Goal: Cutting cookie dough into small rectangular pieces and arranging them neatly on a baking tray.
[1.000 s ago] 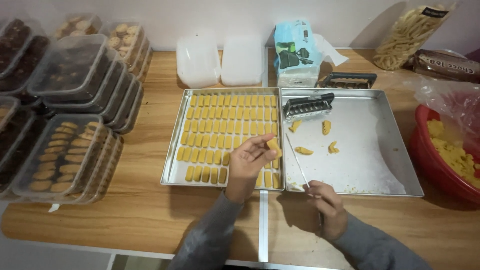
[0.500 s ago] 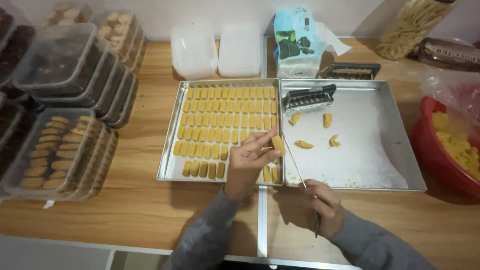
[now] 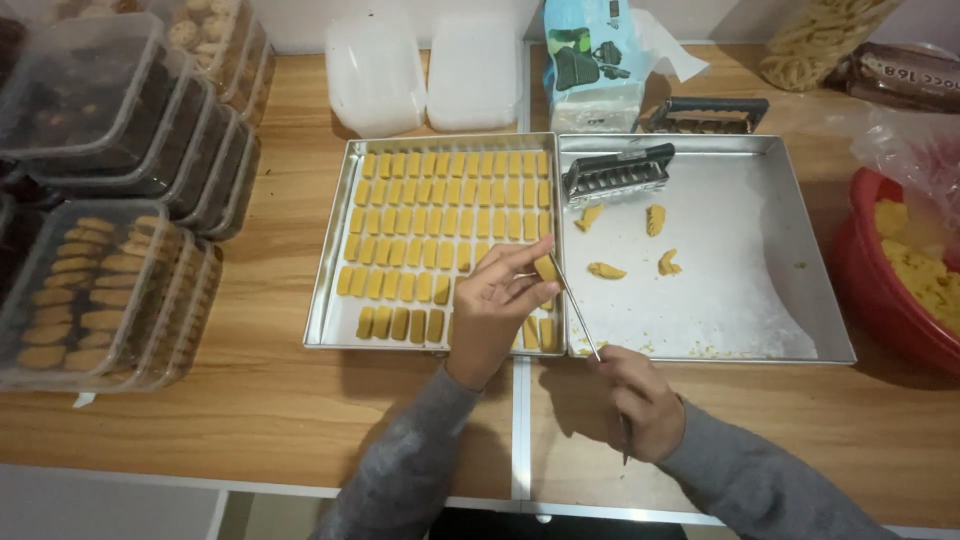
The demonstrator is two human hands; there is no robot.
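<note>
Holding a thin metal tool (image 3: 578, 310) in my right hand (image 3: 635, 400), grip closed around its handle, I point its tip at the yellow dough piece (image 3: 545, 267) pinched in my left hand (image 3: 498, 302). That piece hovers over the left tray (image 3: 335, 262), filled with rows of pieces. Beyond, the right tray (image 3: 780, 250) holds a few scraps on the tabletop (image 3: 270, 400).
</note>
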